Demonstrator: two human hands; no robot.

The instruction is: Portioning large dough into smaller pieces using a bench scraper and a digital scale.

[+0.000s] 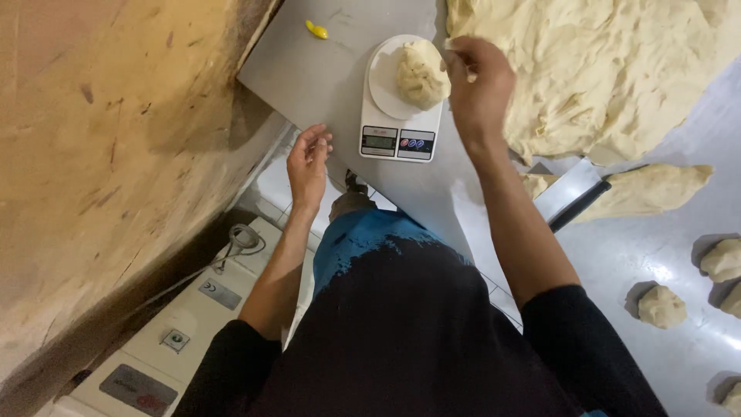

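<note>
From the head camera, looking down: a lump of dough sits on the round white plate of a small kitchen scale, which stands on the steel table. The right hand is at the lump's right edge, fingers pinched together on what looks like a small scrap of dough. Whether that scrap is joined to the lump or apart from it, I cannot tell. The left hand hangs slack and empty at the near edge of the table, fingers loosely spread, touching nothing that I can see.

The lump looks soft and tacky, with a torn, ragged surface. I'd judge it light enough for one hand, prone to sag and stick, and best cupped from underneath or round its sides, not pinched at the top, which would only pull a piece away. It will not break, but it will stretch out of shape.

Just beyond the right hand lies a big sheet of dough, and near the right forearm a flat metal scraper rests against a torn strip of dough. Small dough balls lie well apart at the right edge, some cut off by the frame.

The scale's display is too small to read. The right hand hides the lump's far side, and the person's dark clothing covers the table's near part.
</note>
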